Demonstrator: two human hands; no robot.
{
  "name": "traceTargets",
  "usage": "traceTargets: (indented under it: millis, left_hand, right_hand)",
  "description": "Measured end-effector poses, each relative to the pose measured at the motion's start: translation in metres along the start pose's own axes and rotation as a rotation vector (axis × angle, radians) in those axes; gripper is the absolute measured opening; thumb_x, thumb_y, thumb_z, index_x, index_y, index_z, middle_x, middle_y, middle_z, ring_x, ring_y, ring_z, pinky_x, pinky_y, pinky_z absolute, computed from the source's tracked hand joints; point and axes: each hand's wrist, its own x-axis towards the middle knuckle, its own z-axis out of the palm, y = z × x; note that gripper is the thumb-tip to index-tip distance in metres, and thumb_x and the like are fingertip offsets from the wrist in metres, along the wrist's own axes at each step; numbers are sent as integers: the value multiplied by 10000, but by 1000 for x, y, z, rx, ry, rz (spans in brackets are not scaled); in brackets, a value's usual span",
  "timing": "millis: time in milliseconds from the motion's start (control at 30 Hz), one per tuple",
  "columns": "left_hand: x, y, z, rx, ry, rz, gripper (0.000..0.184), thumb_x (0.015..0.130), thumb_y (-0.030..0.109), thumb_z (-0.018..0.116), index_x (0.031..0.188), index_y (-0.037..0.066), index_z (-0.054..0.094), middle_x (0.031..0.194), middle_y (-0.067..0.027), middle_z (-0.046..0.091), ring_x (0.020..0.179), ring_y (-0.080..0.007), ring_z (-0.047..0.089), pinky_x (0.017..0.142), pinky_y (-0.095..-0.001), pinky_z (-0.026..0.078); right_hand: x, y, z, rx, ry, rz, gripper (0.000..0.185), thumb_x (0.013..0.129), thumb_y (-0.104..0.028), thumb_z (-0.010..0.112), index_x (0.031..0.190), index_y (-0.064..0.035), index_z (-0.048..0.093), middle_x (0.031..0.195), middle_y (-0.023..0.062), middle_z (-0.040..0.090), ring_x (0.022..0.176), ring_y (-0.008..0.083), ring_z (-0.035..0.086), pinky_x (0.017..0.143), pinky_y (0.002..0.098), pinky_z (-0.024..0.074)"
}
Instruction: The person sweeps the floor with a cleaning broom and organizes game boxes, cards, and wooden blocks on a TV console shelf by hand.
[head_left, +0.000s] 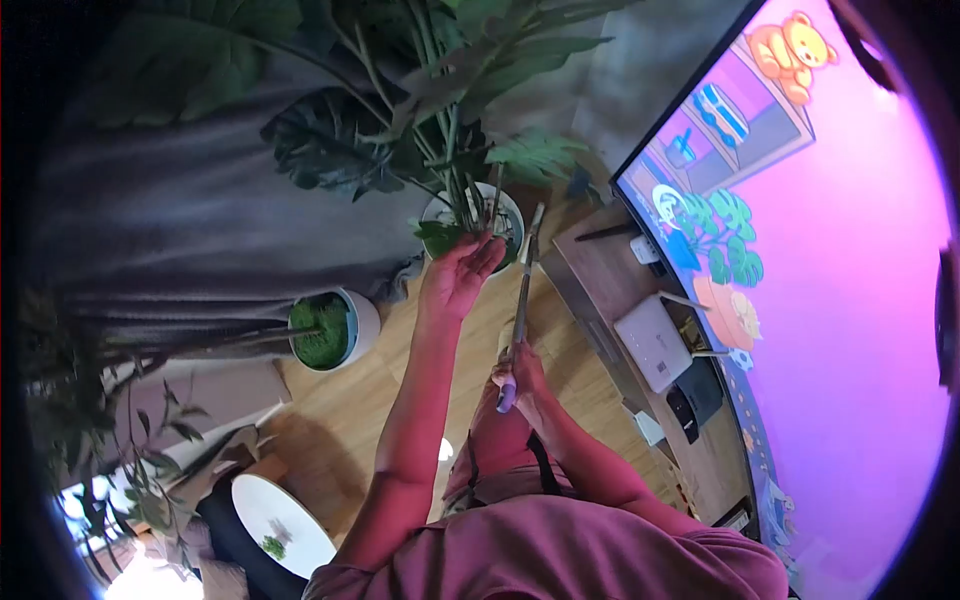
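A tall leafy plant [440, 130] with large split leaves grows from a round white pot [516, 215]. My left hand [462, 272] reaches to the base of its stems, palm turned up and fingers stretched out beside a low green leaf [436, 236]. Whether the fingertips touch the stems I cannot tell. Closer to my body, my right hand [520, 376] is closed around the purple handle of a long thin stick-like tool [522, 300]. The tool's pale far end lies by the pot's right side; its exact kind is unclear.
A second white pot [364, 325] with green moss stands on the wood floor to the left. Along the right runs a low cabinet [590, 300] carrying a white box-like device [653, 343], below a large lit screen [830, 300]. A round white table [290, 525] is at lower left.
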Motion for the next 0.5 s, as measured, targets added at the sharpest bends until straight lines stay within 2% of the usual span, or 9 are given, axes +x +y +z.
traceTargets:
  millis: [67,133,200,333,400,467,500]
  left_hand:
    - [-37,-12,-15,37,35,52,186,765,-52,540,950,-56,517,1123,-238,514,1070,-352,500,964,-440,407]
    - [-74,-26,-38,37,7,59,212,780,-41,535,990,-36,513,1141,-228,510,1058,-351,509,948,-431,423]
    - [-108,-41,-58,97,72,60,368,771,-13,552,1110,-9,410,1177,-215,483,1050,-369,512,926,-445,437]
    - [-166,-64,-95,109,154,46,380,783,-5,539,1139,-15,408,1179,-221,487,1020,-360,537,895,-425,462]
    - [-192,-74,-116,105,159,46,391,785,-5,537,1152,-18,403,1180,-219,490,1008,-351,546,884,-415,470]
    - [-220,-84,-139,104,162,41,402,787,-4,534,1165,-21,398,1180,-217,493,995,-342,555,873,-406,477]
    - [-235,-90,-150,130,187,35,418,792,-1,536,1184,-24,392,1183,-213,495,1000,-330,552,874,-391,476]
  right_hand:
    - [-20,10,-29,40,-33,49,91,906,-234,465,939,-186,395,559,21,377,417,131,395,358,278,365]
    - [-41,21,-65,-121,-69,83,67,915,-228,455,915,-187,402,554,21,385,418,134,397,365,272,358]
    - [-69,25,-97,-118,-44,150,55,918,-221,446,901,-190,404,548,19,390,416,129,396,361,273,351]
    - [-128,19,-160,-356,-90,137,103,906,-200,461,1008,-195,448,582,14,412,421,118,406,370,268,371]
    - [-161,10,-181,-639,81,113,219,899,-194,467,1118,-195,452,574,14,403,387,124,393,347,268,357]
    - [-167,6,-251,-1290,147,-62,384,876,-180,473,1248,-226,389,556,13,387,366,133,390,325,282,350]
    - [-180,1,-275,-1417,210,-32,429,863,-177,475,1275,-227,365,549,13,390,362,135,396,326,289,357]
